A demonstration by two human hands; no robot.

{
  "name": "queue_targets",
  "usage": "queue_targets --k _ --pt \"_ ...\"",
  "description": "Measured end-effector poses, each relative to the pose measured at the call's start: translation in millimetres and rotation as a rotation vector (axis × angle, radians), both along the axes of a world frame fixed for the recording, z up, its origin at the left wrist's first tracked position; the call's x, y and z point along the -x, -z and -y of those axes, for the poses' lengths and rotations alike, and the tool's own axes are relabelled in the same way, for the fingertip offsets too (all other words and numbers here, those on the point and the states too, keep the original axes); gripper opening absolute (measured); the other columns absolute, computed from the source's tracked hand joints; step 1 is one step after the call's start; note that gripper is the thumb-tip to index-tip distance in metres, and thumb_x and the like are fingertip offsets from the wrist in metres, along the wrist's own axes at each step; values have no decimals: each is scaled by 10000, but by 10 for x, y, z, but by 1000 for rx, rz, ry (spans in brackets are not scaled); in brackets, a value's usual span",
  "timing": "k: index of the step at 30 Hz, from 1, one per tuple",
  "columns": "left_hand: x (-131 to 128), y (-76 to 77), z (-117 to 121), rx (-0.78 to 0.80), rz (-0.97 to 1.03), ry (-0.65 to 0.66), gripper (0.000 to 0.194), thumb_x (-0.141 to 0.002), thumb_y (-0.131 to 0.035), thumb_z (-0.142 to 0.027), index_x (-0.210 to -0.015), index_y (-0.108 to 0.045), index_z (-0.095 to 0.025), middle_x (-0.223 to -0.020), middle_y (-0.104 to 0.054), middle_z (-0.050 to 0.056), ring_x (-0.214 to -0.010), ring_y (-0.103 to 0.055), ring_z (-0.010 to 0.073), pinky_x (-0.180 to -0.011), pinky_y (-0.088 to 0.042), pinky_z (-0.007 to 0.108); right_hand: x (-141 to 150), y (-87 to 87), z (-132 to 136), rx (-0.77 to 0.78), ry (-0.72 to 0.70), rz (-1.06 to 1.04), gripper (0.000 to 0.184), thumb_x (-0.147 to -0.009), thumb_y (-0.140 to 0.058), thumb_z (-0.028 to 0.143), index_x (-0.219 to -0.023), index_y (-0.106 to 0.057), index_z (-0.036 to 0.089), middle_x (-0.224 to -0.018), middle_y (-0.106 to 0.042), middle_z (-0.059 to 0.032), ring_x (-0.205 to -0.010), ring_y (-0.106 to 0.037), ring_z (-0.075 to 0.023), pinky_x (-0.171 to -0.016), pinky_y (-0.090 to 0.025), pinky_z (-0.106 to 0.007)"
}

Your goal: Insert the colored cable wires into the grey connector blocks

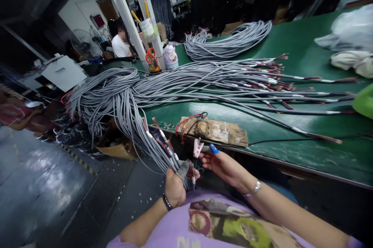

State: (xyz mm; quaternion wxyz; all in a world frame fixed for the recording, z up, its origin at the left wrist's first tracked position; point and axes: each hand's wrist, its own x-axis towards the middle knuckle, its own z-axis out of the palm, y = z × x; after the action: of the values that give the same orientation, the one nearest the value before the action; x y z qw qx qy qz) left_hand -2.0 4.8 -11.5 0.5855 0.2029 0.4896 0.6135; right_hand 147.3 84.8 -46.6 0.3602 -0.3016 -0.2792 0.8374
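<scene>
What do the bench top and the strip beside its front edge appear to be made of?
The green bench top looks like smooth laminate or coated board, glossy with pale scuffs. The strip seems to be brown cardboard, its shine suggesting clear tape.

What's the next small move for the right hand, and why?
Probably bring the right hand across to the exposed wire ends by the left hand: the left grips the gray cables, and the right is close by, fingertips at the pink clip.
</scene>
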Motion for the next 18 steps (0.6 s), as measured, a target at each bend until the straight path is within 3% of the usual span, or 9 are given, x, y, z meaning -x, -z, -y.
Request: queue_targets --k 3,6,9,11,15,18 --pt "17 56 -19 -16 -33 50 362 -657 -742 -447 -751 -657 -108 -612 -689 70 -552 -644 161 -521 -467 238 -183 -47 2 -188 8 201 383 -684 -704 532 -837 -684 182 -843 -677 -66 -714 -561 -160 -698 -440 -302" --pt "46 139 0 -6 -103 119 402 -680 -712 -498 -727 -635 -106 -590 -676 62 -444 -592 113 -408 -350 183 -295 -157 50 -369 -48 398 411 -704 -674 540 -879 -689 168 -832 -672 -59 -683 -537 -149 -650 -421 -281" --pt "76 217 53 -26 -180 220 482 -681 -664 -594 -708 -604 -116 -528 -639 35 -362 -523 80 -369 -272 178 -266 -316 145 -474 -202 416 373 -720 -668 508 -839 -693 156 -745 -655 -37 -652 -534 -144 -625 -419 -271" --pt "94 244 89 -55 -214 297 543 -665 -620 -668 -693 -587 -126 -524 -634 39 -374 -522 83 -384 -284 183 -175 -432 216 -548 -273 360 318 -753 -656 463 -841 -692 159 -790 -672 -41 -738 -576 -172 -718 -443 -297" --pt "111 219 122 -70 -260 379 581 -696 -538 -710 -697 -605 -132 -523 -635 61 -406 -535 106 -420 -318 207 59 -581 333 -524 -305 195 273 -776 -628 460 -814 -639 189 -634 -647 -19 -628 -607 -185 -651 -475 -325" --pt "107 164 129 -35 -275 432 520 -695 -601 -651 -710 -641 -133 -544 -640 67 -474 -577 139 -456 -358 226 179 -554 379 -454 -279 212 285 -735 -665 469 -802 -602 200 -544 -577 19 -481 -557 -161 -503 -449 -292"
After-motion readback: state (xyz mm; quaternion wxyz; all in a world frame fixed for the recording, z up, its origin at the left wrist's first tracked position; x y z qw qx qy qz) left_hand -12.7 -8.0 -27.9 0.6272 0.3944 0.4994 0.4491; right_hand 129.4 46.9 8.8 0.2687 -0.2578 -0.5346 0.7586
